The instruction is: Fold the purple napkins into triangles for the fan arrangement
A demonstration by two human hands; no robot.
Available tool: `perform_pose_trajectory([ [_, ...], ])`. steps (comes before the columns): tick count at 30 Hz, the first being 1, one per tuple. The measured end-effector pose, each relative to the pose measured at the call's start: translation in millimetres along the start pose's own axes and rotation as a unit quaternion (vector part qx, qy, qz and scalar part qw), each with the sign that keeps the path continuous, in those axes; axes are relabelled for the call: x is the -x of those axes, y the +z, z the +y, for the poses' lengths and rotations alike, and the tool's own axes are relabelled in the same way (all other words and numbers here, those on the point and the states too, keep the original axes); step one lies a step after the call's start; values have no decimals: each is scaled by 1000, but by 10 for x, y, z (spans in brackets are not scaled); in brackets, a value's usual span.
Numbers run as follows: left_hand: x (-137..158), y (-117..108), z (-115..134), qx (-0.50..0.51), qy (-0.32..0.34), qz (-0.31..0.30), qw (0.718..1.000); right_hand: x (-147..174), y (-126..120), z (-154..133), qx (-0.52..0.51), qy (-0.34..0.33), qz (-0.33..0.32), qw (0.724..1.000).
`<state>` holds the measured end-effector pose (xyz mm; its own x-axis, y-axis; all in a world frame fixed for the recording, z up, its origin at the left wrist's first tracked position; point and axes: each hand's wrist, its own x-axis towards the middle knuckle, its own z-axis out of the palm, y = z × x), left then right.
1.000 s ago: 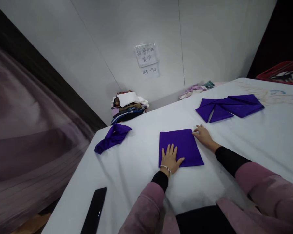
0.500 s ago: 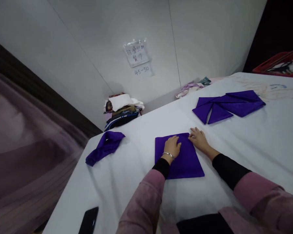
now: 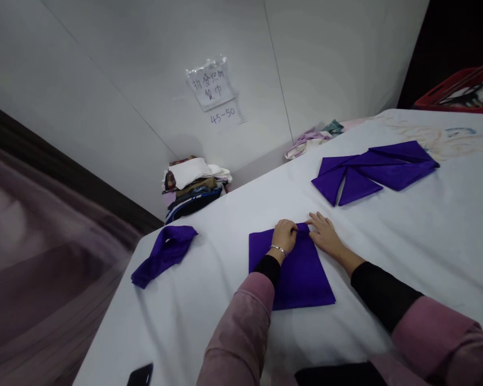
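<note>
White bench [image 3: 213, 284] under square napkin [image 3: 304, 276]. Left hand [image 3: 284, 236]: curled fingers gripping napkin's far edge; right hand [image 3: 326, 236]: fingers at its far-right corner, grip unclear. Best turned evenly, crease straight.

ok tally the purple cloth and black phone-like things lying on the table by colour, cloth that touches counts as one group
Purple cloth groups: 3 (flat cloth at the left hand, crumpled cloth further left, folded cloth group further right, its pieces hard to count)
Black: 1 (phone-like object)
Total: 4
</note>
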<state>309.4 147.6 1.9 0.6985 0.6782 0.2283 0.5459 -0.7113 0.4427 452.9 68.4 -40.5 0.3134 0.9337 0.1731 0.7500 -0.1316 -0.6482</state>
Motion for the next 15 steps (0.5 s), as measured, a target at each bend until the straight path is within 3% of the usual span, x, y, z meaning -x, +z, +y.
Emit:
perform_pose_trajectory([
  [15,-5,-2,-10,37,6,52,998,-55,32,74,21,-39,-33,998],
])
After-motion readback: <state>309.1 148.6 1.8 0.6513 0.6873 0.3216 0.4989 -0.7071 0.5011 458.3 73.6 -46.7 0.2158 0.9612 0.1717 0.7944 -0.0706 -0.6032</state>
